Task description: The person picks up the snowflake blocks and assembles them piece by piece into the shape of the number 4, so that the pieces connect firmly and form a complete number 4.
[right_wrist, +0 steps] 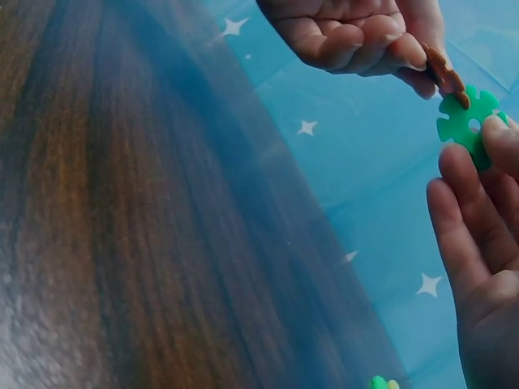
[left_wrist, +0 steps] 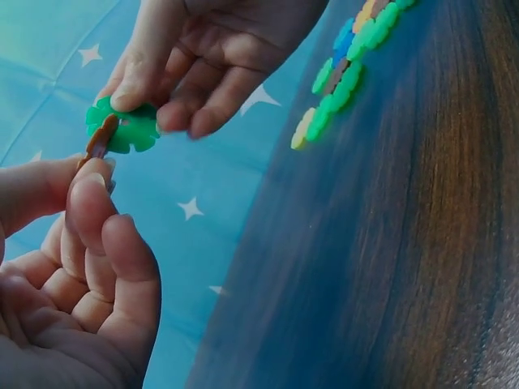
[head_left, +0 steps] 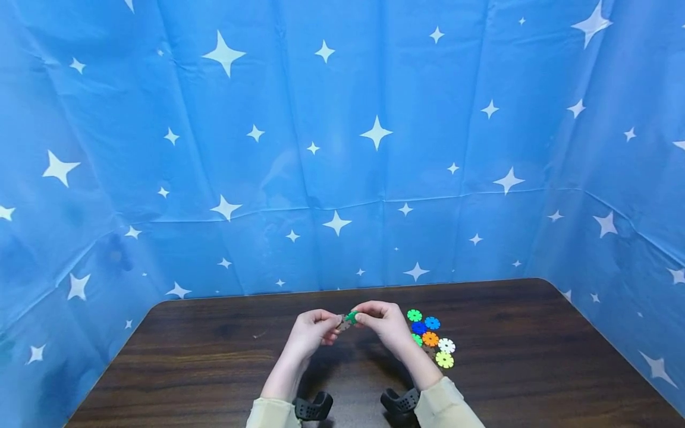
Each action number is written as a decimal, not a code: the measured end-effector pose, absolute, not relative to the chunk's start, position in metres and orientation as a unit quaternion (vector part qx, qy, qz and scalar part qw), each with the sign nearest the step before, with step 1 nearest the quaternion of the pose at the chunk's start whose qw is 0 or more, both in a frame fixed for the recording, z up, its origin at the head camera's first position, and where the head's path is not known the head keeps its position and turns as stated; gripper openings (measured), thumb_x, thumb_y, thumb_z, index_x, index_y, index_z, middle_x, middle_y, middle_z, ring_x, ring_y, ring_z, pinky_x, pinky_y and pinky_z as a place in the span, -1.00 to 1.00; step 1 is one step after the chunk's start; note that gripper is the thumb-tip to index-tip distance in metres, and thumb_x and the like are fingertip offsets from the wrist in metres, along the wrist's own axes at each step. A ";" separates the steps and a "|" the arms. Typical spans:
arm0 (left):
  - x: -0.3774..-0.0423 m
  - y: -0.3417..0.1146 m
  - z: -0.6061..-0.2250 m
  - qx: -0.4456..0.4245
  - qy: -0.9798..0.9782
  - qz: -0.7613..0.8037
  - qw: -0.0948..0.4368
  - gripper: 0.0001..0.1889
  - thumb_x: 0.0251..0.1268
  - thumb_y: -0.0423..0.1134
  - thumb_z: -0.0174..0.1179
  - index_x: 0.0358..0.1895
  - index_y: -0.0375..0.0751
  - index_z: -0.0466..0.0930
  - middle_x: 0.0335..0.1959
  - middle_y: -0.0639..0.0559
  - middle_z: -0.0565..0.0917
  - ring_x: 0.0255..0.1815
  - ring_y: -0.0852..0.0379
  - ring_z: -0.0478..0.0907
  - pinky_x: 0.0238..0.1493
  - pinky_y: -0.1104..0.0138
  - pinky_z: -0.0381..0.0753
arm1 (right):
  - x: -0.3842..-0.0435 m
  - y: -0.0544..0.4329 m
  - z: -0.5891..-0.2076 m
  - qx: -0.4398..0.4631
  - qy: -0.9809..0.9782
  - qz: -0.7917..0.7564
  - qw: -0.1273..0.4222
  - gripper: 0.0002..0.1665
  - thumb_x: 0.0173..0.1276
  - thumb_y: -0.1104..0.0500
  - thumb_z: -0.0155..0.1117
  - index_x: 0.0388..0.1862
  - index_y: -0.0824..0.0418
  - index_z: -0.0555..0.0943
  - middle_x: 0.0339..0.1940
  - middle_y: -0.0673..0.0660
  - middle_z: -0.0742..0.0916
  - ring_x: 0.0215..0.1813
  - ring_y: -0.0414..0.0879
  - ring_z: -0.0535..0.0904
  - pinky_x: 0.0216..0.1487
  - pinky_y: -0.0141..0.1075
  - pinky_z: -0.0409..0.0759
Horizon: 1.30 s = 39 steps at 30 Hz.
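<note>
My left hand (head_left: 313, 330) pinches a brown notched disc (left_wrist: 100, 139) between thumb and fingers. A green notched disc (right_wrist: 465, 123) is pinched by my right hand (head_left: 386, 324), its thumb over one face. The two discs meet at their rims at an angle, the brown edge at a slot of the green one. Both hands are held up over the dark wooden table, close together. Fingertips cover part of each disc.
Right of my right hand, several notched discs lie in a cluster on the table (head_left: 214, 356), among them an orange disc (head_left: 430, 339), a white disc (head_left: 446, 345) and a yellow disc (head_left: 444, 359). A blue star-patterned curtain (head_left: 342, 178) hangs behind the table.
</note>
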<state>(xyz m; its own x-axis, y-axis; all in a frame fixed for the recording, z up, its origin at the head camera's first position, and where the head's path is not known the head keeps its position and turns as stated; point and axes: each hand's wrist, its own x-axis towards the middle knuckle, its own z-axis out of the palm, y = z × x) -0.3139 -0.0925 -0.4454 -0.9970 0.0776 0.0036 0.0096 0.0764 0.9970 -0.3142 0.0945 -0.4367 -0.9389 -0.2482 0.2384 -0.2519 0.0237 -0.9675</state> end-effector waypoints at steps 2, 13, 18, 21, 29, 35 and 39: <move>-0.315 -0.092 -0.446 0.033 0.728 0.684 0.036 -0.82 0.31 -0.32 0.23 -0.25 -0.45 0.63 -0.57 0.03 0.63 -0.59 0.23 0.55 -0.49 0.40 0.59 | -0.314 0.097 -0.437 0.167 -0.713 0.681 0.000 -0.81 0.35 0.39 0.25 -0.11 0.50 0.64 -0.23 0.25 0.73 -0.20 0.13 0.67 -0.03 -0.03 0.62; -0.326 -0.101 -0.452 0.045 0.725 0.680 0.097 -0.64 0.32 -0.11 0.25 -0.10 -0.41 0.60 -0.37 -0.14 0.71 -0.52 0.19 0.62 -0.44 0.38 0.62 | -0.316 0.096 -0.438 0.156 -0.727 0.668 0.013 -0.84 0.34 0.35 0.27 -0.15 0.43 0.66 -0.24 0.19 0.73 -0.26 0.02 0.57 -0.07 0.07 0.57; -0.327 -0.103 -0.456 0.058 0.729 0.669 0.130 -0.46 0.30 0.05 0.26 0.03 -0.44 0.57 -0.27 -0.15 0.72 -0.42 0.14 0.67 -0.40 0.36 0.63 | -0.315 0.095 -0.437 0.181 -0.734 0.655 0.000 -0.83 0.36 0.35 0.26 -0.12 0.42 0.66 -0.15 0.25 0.72 -0.14 0.02 0.57 -0.04 -0.07 0.56; -0.327 -0.100 -0.457 0.076 0.731 0.662 0.147 -0.41 0.28 0.07 0.27 0.08 -0.44 0.55 -0.23 -0.13 0.72 -0.33 0.05 0.69 -0.35 0.32 0.64 | -0.316 0.096 -0.436 0.205 -0.737 0.644 -0.004 -0.82 0.36 0.36 0.24 -0.11 0.44 0.65 -0.09 0.30 0.69 -0.08 0.01 0.56 -0.02 -0.15 0.52; -0.327 -0.096 -0.454 0.080 0.734 0.660 0.138 -0.54 0.30 -0.01 0.27 0.03 -0.36 0.61 -0.27 -0.07 0.73 -0.28 -0.02 0.70 -0.29 0.21 0.66 | -0.317 0.096 -0.436 0.238 -0.742 0.626 -0.010 -0.83 0.37 0.35 0.24 -0.12 0.43 0.65 -0.07 0.32 0.67 -0.10 0.06 0.55 -0.04 -0.16 0.53; -0.326 -0.093 -0.452 0.077 0.739 0.655 0.137 -0.51 0.28 -0.01 0.29 0.07 -0.37 0.60 -0.26 -0.08 0.73 -0.26 -0.04 0.69 -0.28 0.22 0.66 | -0.326 0.098 -0.448 0.242 -0.739 0.629 -0.005 -0.83 0.37 0.35 0.24 -0.12 0.42 0.66 -0.06 0.30 0.67 -0.09 0.06 0.54 -0.04 -0.14 0.52; -0.326 -0.092 -0.452 0.077 0.742 0.651 0.140 -0.50 0.27 -0.01 0.30 0.07 -0.39 0.60 -0.25 -0.11 0.73 -0.26 -0.04 0.69 -0.29 0.23 0.67 | -0.335 0.099 -0.458 0.235 -0.741 0.629 -0.013 -0.83 0.37 0.32 0.26 -0.11 0.35 0.68 -0.07 0.24 0.69 -0.10 0.03 0.54 -0.05 -0.14 0.52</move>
